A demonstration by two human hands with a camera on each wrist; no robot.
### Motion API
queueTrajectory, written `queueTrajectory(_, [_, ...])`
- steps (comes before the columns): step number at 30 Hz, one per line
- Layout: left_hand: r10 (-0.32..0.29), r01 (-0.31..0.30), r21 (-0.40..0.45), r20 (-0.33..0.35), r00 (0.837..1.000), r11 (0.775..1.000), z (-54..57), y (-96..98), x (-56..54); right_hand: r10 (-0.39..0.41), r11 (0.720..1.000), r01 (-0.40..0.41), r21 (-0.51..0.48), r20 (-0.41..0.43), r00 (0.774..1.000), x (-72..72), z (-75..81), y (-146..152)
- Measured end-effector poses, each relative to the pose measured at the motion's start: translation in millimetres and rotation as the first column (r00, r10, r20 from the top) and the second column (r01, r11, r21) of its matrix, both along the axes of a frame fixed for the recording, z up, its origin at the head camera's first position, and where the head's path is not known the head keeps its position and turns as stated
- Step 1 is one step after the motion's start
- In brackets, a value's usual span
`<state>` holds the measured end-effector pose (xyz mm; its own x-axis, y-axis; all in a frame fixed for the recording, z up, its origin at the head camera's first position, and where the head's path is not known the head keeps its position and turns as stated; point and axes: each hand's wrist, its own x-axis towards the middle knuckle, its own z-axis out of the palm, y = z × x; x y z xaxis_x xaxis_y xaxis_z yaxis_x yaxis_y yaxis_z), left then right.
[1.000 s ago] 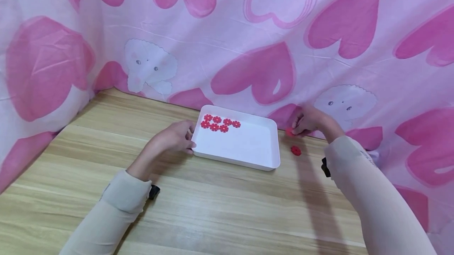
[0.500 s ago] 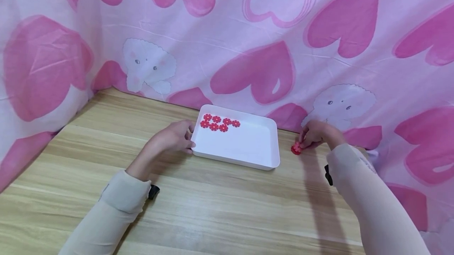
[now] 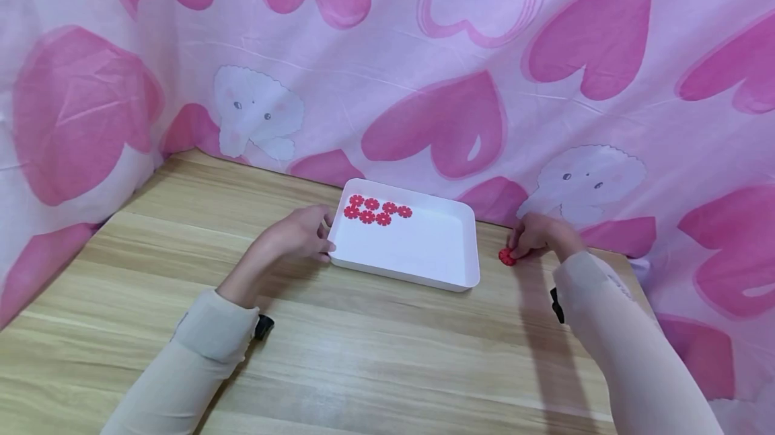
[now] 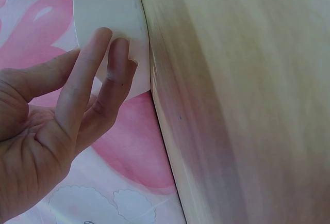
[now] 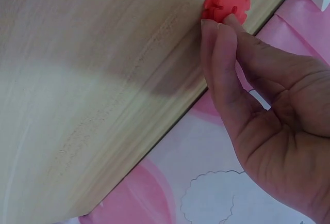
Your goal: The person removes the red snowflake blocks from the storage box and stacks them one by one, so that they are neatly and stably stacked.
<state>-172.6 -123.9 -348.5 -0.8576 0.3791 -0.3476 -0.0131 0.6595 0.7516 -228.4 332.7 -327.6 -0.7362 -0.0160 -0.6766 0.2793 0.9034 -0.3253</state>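
A shallow white tray (image 3: 406,253) stands on the wooden table, and several red flower-shaped discs (image 3: 366,217) lie at its far left inside. At the tray's left end my left hand (image 3: 297,232) holds the wall: one digit reaches over the rim, while other fingertips lie against the outside of the tray wall (image 4: 111,7). To the right of the tray, my right hand (image 3: 535,233) pinches a red notched disc (image 5: 232,2) between thumb and fingers. In the right wrist view this disc overlaps a second red disc (image 5: 208,13) low over the table.
Behind the tray, a pink curtain (image 3: 327,105) printed with hearts hangs along the back edge of the table (image 3: 339,354) and also along its left side. The table's right edge runs just beyond my right hand. Both forearms wear pale sleeves (image 3: 630,334).
My right hand has come from the table's back edge toward me with its disc, down to the disc lying there, and the two now overlap. My left hand and the tray have stayed in place.
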Motion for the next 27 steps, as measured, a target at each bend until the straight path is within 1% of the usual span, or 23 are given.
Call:
queueTrajectory(5, [-0.003,0.003,0.006,-0.006,1.0,1.0,-0.3,-0.4,0.0,0.007,1.0,-0.007,0.008,-0.002,1.0,0.7,-2.9,1.9])
queueTrajectory(9, [-0.004,0.004,0.008,-0.011,1.0,1.0,-0.2,-0.9,0.2,0.015,1.0,-0.014,0.009,-0.015,1.0,1.1,-1.3,1.5])
queueTrajectory(12, [0.003,-0.003,0.012,0.0,1.0,1.0,-0.1,-0.9,1.1,0.014,1.0,-0.014,0.0,-0.024,1.0,0.8,0.8,0.9])
queueTrajectory(14, [0.002,-0.002,0.016,-0.004,1.0,1.0,0.0,-1.0,1.4,0.006,1.0,-0.007,-0.01,-0.036,0.999,0.9,4.3,-0.1])
queueTrajectory(20, [0.002,-0.002,0.019,-0.006,1.0,1.0,0.0,-0.3,1.2,0.018,0.998,-0.024,-0.063,-0.101,0.995,0.3,14.0,-7.1])
queueTrajectory(23, [0.008,-0.008,0.006,0.0,1.0,1.0,0.2,0.2,1.8,0.022,0.995,-0.034,-0.098,-0.123,0.992,0.4,19.0,-12.9])
queueTrajectory(27, [0.008,-0.008,-0.015,-0.007,1.0,1.0,0.2,1.3,2.5,0.046,0.991,-0.066,-0.119,-0.163,0.985,0.4,25.1,-24.0])
